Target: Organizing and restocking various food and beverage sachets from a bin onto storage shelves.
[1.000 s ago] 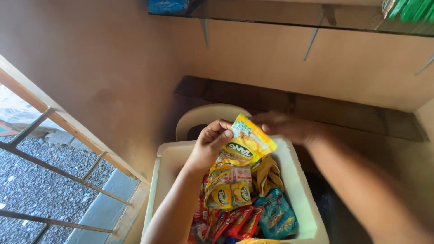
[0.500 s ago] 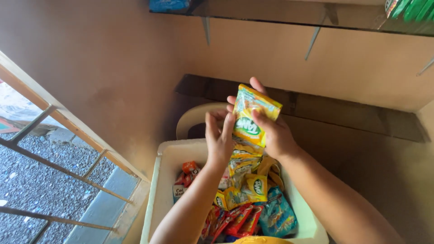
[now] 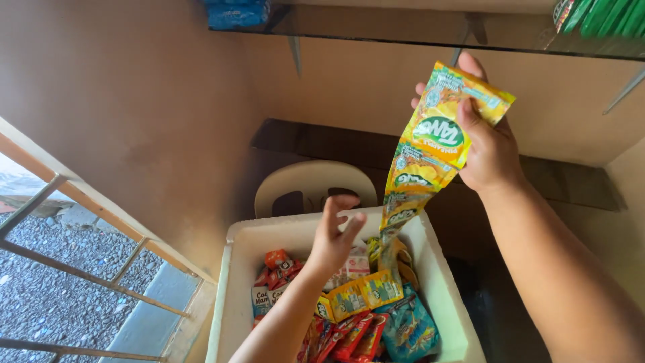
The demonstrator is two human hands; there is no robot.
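My right hand [image 3: 487,144] is raised high and grips the top of a strip of yellow sachets [image 3: 430,144]. The strip hangs down in a chain into a white foam box [image 3: 235,269]. My left hand [image 3: 336,235] hovers over the box with fingers spread, close to the strip's lower part but holding nothing. The box is filled with yellow, red, orange and blue snack packets [image 3: 363,316].
A beige plastic chair [image 3: 302,185] stands behind the box against a brown wall. A shelf [image 3: 403,30] above carries blue packs [image 3: 235,13] and green packs [image 3: 605,17]. A window grille [image 3: 60,262] with gravel outside is at the left.
My right hand has lifted the sachet strip up and to the right, drawing it out of the box. My left hand let go of it and dropped toward the box.
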